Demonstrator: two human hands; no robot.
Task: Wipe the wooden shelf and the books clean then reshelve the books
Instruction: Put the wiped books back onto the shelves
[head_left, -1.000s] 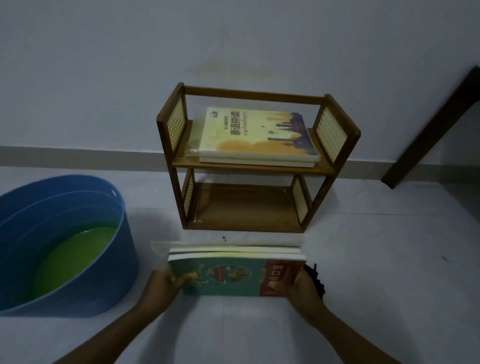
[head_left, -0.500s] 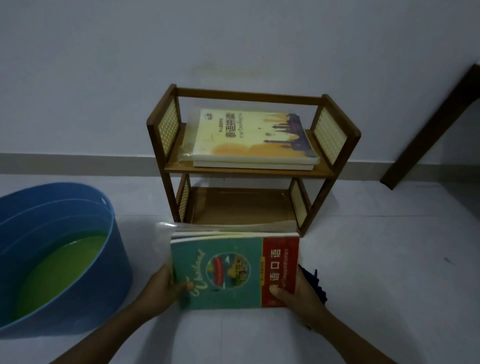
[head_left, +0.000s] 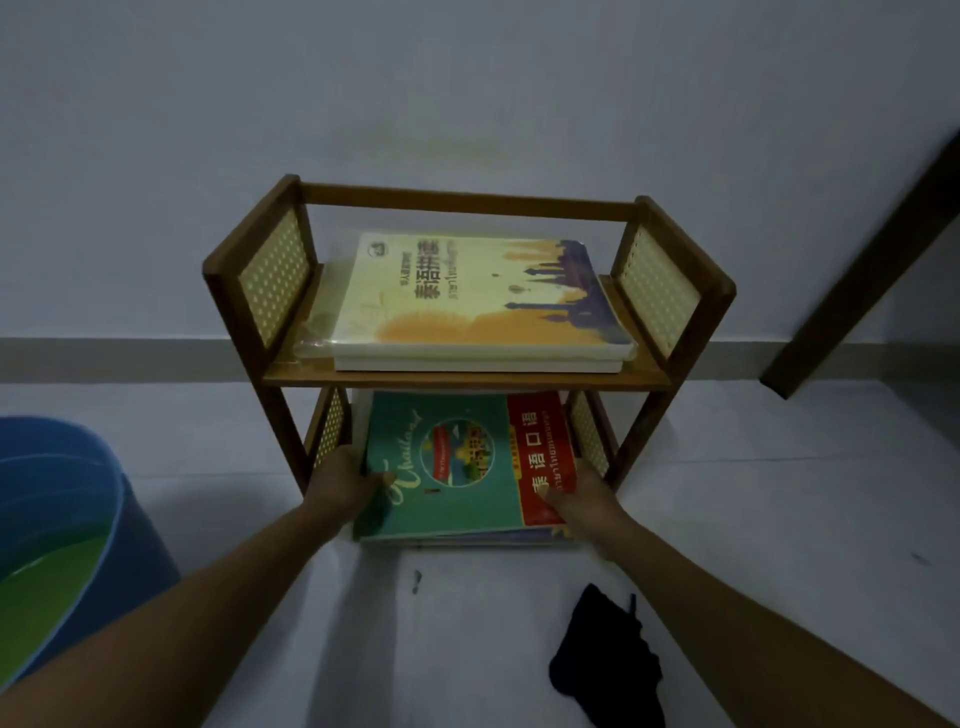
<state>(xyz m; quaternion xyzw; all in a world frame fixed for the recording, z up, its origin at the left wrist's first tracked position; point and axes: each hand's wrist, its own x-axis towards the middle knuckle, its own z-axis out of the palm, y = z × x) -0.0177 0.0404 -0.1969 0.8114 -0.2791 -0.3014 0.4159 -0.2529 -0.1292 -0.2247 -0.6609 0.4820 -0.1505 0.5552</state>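
Note:
A small two-tier wooden shelf (head_left: 467, 382) with woven side panels stands on the floor against the wall. On its upper tier lies a stack of books topped by a yellow and purple book (head_left: 467, 296). A stack topped by a teal and red book (head_left: 467, 462) is partly inside the lower tier, its near end sticking out. My left hand (head_left: 343, 486) grips the stack's left edge with the thumb on the cover. My right hand (head_left: 582, 499) grips its right edge, thumb on the red part.
A blue tub (head_left: 78, 545) holding green liquid stands at the left. A dark cloth (head_left: 608, 660) lies crumpled on the pale floor near my right forearm. A dark wooden beam (head_left: 857, 280) leans against the wall at the right.
Both hands have carried the teal and red stack forward from the floor in front of the shelf into the lower tier. The dark cloth once hidden behind it now lies exposed.

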